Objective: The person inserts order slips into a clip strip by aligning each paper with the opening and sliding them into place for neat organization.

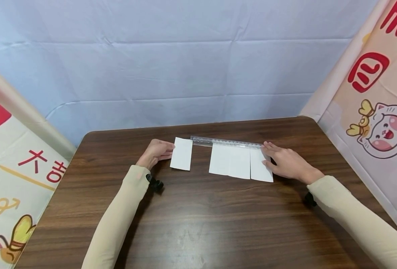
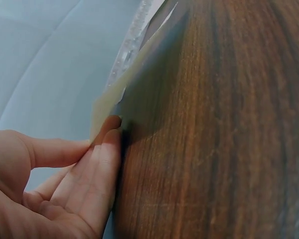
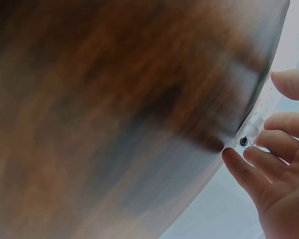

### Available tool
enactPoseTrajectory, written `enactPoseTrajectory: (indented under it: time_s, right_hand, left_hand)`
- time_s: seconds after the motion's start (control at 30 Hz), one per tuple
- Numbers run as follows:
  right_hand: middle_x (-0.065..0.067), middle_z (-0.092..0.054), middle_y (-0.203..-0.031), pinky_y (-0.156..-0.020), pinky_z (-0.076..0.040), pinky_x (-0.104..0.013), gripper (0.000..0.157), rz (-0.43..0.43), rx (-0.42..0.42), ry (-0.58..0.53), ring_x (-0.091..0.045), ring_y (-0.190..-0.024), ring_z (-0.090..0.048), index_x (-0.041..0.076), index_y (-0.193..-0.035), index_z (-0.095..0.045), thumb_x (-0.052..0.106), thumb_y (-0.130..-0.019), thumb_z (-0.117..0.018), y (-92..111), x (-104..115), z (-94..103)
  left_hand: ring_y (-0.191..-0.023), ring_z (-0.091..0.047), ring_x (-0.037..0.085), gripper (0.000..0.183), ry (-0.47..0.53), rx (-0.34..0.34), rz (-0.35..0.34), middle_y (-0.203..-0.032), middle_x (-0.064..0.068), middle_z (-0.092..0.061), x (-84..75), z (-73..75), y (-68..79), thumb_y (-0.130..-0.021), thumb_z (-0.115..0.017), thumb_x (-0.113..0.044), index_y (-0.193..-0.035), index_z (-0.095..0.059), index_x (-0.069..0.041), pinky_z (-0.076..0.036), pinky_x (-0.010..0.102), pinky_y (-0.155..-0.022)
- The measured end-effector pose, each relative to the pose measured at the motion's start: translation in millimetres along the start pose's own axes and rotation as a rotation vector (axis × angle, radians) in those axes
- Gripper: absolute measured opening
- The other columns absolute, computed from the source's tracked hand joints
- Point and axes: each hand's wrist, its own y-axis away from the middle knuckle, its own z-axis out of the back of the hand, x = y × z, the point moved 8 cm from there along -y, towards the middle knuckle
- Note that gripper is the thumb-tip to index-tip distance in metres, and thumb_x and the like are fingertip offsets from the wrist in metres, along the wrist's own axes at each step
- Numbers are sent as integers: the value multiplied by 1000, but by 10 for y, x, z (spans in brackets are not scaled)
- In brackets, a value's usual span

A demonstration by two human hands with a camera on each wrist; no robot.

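Observation:
At the left, my left hand (image 1: 157, 152) pinches the left edge of a white paper slip (image 1: 182, 154) between thumb and fingers. In the left wrist view that slip (image 2: 107, 108) slants up from the tabletop. A clear plastic ruler (image 1: 202, 140) runs along the top of a row of white paper slips (image 1: 230, 161), overlapping their upper edges. My right hand (image 1: 285, 161) rests with extended fingers on the ruler's right end, its thumb over the rightmost slip (image 1: 260, 170). The right wrist view shows the fingertips (image 3: 230, 155) beside a small hole in the ruler.
Everything lies toward the back of a dark wood-grain table (image 1: 198, 216). A pale cloth backdrop (image 1: 185, 74) hangs behind it, and printed banners (image 1: 380, 123) stand at both sides. Black wrist straps (image 1: 154, 184) show at the sleeve cuffs.

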Motion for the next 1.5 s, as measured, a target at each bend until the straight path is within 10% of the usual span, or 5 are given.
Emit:
enactPoseTrajectory:
  time_s: [1.5]
  right_hand:
    - [-33,-41,-160,-60,-48,-33,59,-7,-1,7,-47,-146,-47,-8,-152,-48,23,-105,-64,-20,-10,-18]
  left_hand:
    - [-108,-70,20,35,-24,21,-2,-139,16,-67,-15,-223,-196,-106,-63,-12,-140,-66,-2,-63,34,-101]
